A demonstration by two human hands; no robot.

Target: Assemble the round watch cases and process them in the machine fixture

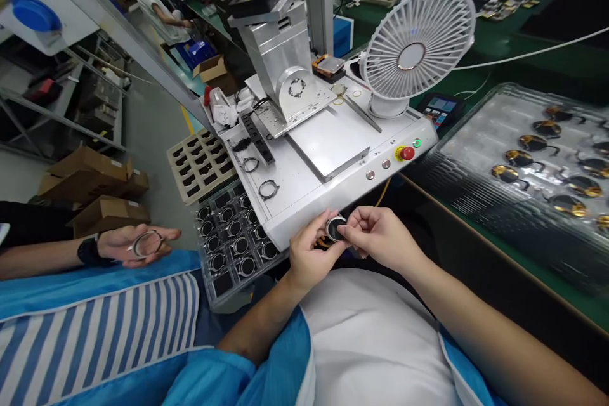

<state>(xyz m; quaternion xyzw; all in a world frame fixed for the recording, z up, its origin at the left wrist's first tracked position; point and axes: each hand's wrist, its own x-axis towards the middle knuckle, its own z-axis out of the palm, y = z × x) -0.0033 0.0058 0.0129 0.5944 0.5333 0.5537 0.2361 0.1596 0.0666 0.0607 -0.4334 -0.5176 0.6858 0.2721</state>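
Note:
Close to my body, in front of the white machine, both my hands meet on a small round watch case (335, 228) with a dark face and a silvery rim. My left hand (309, 250) grips it from the left side, thumb below and fingers behind. The thumb and fingertips of my right hand (375, 235) pinch at its right edge and partly cover it. A bit of orange shows beneath the case, by my left fingers. To the left lies a clear tray (214, 295) holding several similar round cases.
A white machine (304, 200) with a red button (406, 153) stands ahead, carrying a fan (412, 54) and loose rings (269, 189). At right, a plastic tray (469, 152) bears round parts with orange film. A co-worker's hand (117, 244) at left holds a ring. A beige tray (178, 165) sits behind.

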